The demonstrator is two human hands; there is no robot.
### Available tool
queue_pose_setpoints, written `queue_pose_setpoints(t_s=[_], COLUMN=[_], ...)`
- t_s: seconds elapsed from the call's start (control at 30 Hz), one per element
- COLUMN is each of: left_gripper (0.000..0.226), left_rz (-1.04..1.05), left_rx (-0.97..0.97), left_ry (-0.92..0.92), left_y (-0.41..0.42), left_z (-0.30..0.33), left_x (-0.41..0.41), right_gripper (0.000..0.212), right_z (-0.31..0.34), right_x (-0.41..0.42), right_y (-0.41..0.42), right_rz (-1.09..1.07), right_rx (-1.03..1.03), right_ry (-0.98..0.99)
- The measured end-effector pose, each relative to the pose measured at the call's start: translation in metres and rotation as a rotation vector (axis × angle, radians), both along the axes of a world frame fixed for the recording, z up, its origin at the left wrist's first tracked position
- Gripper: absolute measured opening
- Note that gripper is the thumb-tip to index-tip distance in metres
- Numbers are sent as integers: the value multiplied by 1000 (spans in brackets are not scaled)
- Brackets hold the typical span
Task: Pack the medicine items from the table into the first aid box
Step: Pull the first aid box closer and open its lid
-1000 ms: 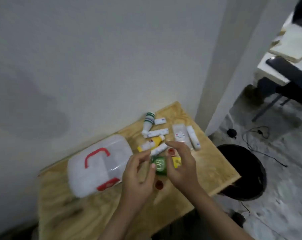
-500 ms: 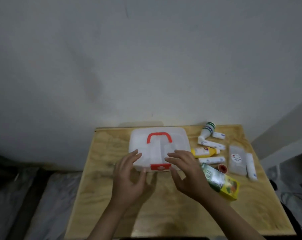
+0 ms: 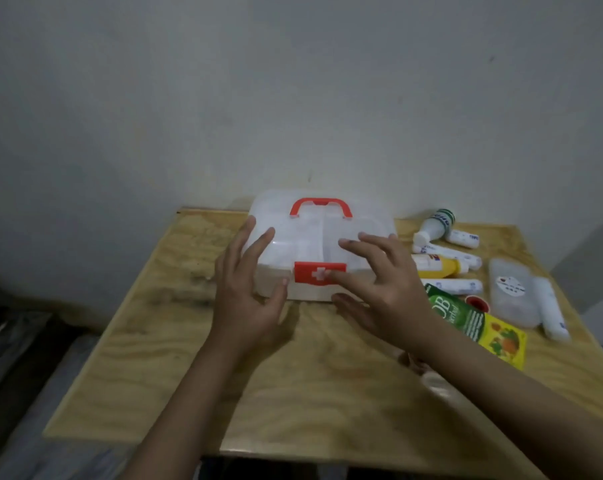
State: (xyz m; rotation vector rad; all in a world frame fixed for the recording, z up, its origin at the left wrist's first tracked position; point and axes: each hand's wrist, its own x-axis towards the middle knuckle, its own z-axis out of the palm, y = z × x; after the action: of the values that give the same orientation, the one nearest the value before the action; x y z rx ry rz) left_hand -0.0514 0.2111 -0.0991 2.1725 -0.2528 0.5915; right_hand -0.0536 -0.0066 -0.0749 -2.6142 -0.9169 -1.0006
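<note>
A translucent white first aid box with a red handle and a red latch stands closed at the back of the wooden table. My left hand is at its front left corner, fingers spread against the lid. My right hand rests by the latch and right front, fingers apart. To the right lie a green and yellow carton, a yellow bottle, a white bottle with green cap, white tubes, a clear pouch and a small red-lidded pot.
A grey wall rises right behind the table. The table's left edge drops to dark bedding or floor. The medicine items crowd the right third of the tabletop, up to its right edge.
The view swung from the right side onto the box. The green carton that both hands held a second ago now lies on the table. Both hands have moved onto the box's front.
</note>
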Motion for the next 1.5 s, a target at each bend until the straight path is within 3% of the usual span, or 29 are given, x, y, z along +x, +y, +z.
queue_pose_setpoints(t_s=[0.27, 0.47, 0.6, 0.87, 1.17, 1.5], left_gripper=[72, 66, 81, 95, 107, 102], left_rz=[8, -28, -54, 19, 94, 107], left_rx=[39, 67, -2, -149, -190, -168], left_ry=[-33, -81, -15, 20, 61, 86], left_y=[-4, -7, -9, -19, -18, -19], left_z=[-73, -59, -56, -41, -43, -42], left_x=[-12, -17, -30, -38, -31, -24], right_gripper=[14, 25, 15, 26, 8, 41], right_z=[-69, -52, -50, -22, 26, 58], right_x=[-12, -27, -31, -27, 17, 76], right_y=[-11, -15, -12, 0, -2, -1], right_rz=[36, 29, -2, -29, -58, -309], right_rx=[-98, -94, -187, -109, -90, -91], right_ry=[-86, -175, -217, -322, -464, -62])
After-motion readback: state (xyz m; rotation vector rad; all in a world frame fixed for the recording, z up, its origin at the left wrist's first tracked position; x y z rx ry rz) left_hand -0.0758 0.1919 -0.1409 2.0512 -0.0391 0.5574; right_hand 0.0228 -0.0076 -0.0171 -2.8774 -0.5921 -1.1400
